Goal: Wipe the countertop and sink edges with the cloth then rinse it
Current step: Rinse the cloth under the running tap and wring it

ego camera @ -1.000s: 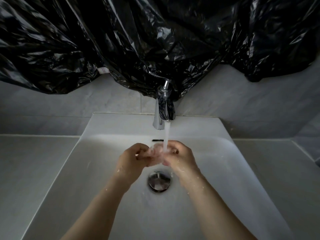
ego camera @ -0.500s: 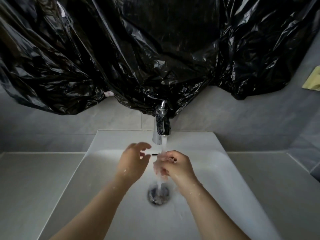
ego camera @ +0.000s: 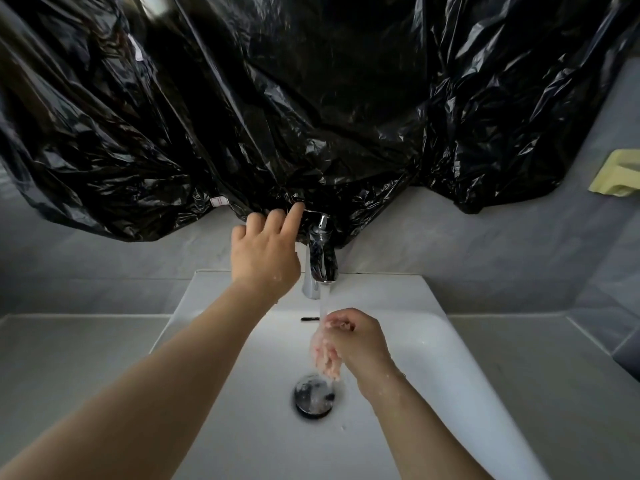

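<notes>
**Cloth under the running tap, over the sink**

The white sink holds no standing water. A thin stream of water falls from the chrome tap into the basin, and the round metal drain at the bottom is wet and glinting. A dark overflow slot sits in the back wall of the basin.

The right hand is inside the sink, above the drain, with its fingers curled around the pale pinkish cloth. The cloth is bunched up, hangs below the fist and sits right in the stream.

The left hand is raised beside the tap. Its index finger is stretched out to the tap's lever and the other fingers are loosely bent; it grips nothing.

Grey bench runs on both sides of the sink. A crumpled black plastic sheet hangs over the wall behind, draping down to the top of the tap. A pale yellow holder is fixed to the wall at far right; whether anything lies in it cannot be seen
</notes>
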Demonstrator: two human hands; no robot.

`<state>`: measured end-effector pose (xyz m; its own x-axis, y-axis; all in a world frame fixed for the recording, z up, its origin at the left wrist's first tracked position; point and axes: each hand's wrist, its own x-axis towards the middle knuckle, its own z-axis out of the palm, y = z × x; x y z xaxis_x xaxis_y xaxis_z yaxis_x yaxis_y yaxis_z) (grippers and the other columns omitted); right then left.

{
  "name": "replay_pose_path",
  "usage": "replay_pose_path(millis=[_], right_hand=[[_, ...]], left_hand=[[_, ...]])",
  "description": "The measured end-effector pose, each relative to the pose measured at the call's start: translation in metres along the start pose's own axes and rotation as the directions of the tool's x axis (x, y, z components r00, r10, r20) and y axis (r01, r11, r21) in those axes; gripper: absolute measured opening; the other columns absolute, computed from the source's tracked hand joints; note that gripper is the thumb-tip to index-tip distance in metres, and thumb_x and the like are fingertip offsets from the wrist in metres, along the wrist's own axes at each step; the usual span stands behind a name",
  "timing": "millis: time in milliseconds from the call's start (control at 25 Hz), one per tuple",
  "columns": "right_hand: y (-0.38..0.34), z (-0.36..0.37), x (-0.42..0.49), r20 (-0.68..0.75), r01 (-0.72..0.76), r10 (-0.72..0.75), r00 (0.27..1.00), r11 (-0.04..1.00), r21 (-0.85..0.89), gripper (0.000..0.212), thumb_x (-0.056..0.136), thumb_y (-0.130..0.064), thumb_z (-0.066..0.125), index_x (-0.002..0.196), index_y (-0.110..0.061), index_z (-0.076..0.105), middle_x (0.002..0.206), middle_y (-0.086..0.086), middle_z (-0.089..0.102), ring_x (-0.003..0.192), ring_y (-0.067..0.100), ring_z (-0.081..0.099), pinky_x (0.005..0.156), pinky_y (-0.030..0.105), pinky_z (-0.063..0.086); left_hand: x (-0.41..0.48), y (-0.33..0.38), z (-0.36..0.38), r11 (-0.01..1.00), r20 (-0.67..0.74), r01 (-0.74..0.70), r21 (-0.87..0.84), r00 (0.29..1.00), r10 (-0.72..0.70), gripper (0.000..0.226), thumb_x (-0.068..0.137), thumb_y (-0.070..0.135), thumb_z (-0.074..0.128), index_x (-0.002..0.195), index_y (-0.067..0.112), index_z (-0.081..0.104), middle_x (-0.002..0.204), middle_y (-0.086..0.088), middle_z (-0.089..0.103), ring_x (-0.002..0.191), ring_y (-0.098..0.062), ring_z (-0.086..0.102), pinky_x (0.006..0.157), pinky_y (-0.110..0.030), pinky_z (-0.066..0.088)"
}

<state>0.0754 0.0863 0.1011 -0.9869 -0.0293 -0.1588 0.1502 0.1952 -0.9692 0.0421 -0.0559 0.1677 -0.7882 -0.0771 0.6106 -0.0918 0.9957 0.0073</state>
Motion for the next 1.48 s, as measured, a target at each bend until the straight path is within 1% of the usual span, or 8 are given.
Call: replay_pose_path(millis=[360,480,680,840,1000,1080,1320,1480], right_hand=[[-0.013,0.003,-0.011,0.008,0.041,-0.042,0.999,0.999,0.015,0.021,0.080,-0.003,0.056,0.075,-0.020,0.066,0.074,-0.004,0.064,0.072,0.017,0.060,0.078,0.034,0.054],[-0.026,-0.003,-0.020,0.072,0.090,-0.096,0.993,0.993,0.079,0.016,0.083,0.001,0.056,0.083,-0.014,0.063,0.058,-0.003,0.066,0.057,0.016,0.061,0.061,0.029,0.053],[-0.047,-0.016,-0.028,0.096,0.097,-0.129,0.987,0.954,0.284,0.016,0.083,0.003,0.055,0.083,-0.013,0.053,0.061,0.004,0.062,0.049,0.016,0.055,0.049,0.023,0.043],[-0.043,-0.019,-0.031,0.116,0.085,-0.132,0.985,0.937,0.338,0.016,0.084,0.002,0.058,0.079,-0.013,0.055,0.073,0.007,0.061,0.059,0.015,0.059,0.052,0.024,0.048],[-0.011,-0.016,-0.028,-0.137,0.335,-0.364,0.921,0.922,-0.197,0.014,0.078,-0.014,0.070,0.073,-0.021,0.059,0.084,0.001,0.060,0.072,0.009,0.059,0.065,0.012,0.045],[-0.002,-0.013,-0.032,-0.074,0.356,-0.382,0.921,0.905,-0.231,0.012,0.077,-0.013,0.070,0.080,-0.021,0.062,0.081,-0.007,0.059,0.073,0.004,0.057,0.060,0.005,0.040],[0.004,-0.029,-0.029,0.187,0.405,-0.384,0.904,0.910,-0.091,0.044,0.080,0.004,0.048,0.101,-0.034,0.052,0.105,-0.002,0.067,0.104,0.016,0.061,0.089,0.023,0.042],[0.018,-0.028,-0.019,0.526,0.724,-0.550,0.649,0.233,-0.650,0.082,0.072,-0.003,0.061,0.140,-0.031,0.026,0.149,-0.008,0.032,0.125,0.016,0.035,0.097,0.028,0.033]], left_hand=[[-0.017,0.004,-0.002,0.996,0.121,0.093,-0.002,0.988,-0.092,0.071,0.080,0.012,0.046,0.143,0.026,0.018,0.120,-0.004,0.046,0.109,-0.026,0.041,0.088,-0.034,0.031],[-0.037,-0.005,-0.005,0.981,0.179,0.078,-0.179,0.983,-0.046,0.075,0.082,0.014,0.049,0.146,0.030,0.012,0.124,-0.002,0.042,0.112,-0.025,0.041,0.093,-0.034,0.032],[-0.090,0.002,-0.014,0.324,0.374,0.272,-0.906,0.873,0.312,0.068,0.068,0.021,0.077,0.124,0.035,0.040,0.112,0.004,0.057,0.097,-0.011,0.059,0.083,-0.016,0.047],[-0.105,0.015,-0.003,0.118,0.589,0.577,-0.808,0.787,0.182,0.018,0.073,0.014,0.071,0.087,0.018,0.061,0.078,-0.002,0.065,0.072,-0.012,0.062,0.069,-0.024,0.052],[-0.113,0.025,0.005,-0.436,0.825,0.840,-0.322,0.475,0.307,0.009,0.078,0.007,0.056,0.083,0.010,0.062,0.070,-0.006,0.062,0.061,-0.016,0.059,0.063,-0.028,0.051],[-0.110,0.024,0.004,-0.530,0.795,0.823,-0.202,0.455,0.402,0.017,0.064,0.012,0.059,0.080,0.008,0.066,0.072,-0.007,0.062,0.066,-0.018,0.058,0.067,-0.030,0.049],[-0.096,-0.006,0.009,-0.346,0.809,0.908,-0.235,0.380,0.448,0.034,0.078,-0.013,0.038,0.073,0.019,0.049,0.070,0.000,0.054,0.058,-0.011,0.056,0.060,-0.023,0.053],[-0.086,-0.006,-0.001,0.022,0.822,0.959,-0.282,0.230,0.522,0.023,0.073,-0.010,0.051,0.071,0.013,0.054,0.064,-0.001,0.052,0.051,-0.007,0.052,0.046,-0.016,0.044]])
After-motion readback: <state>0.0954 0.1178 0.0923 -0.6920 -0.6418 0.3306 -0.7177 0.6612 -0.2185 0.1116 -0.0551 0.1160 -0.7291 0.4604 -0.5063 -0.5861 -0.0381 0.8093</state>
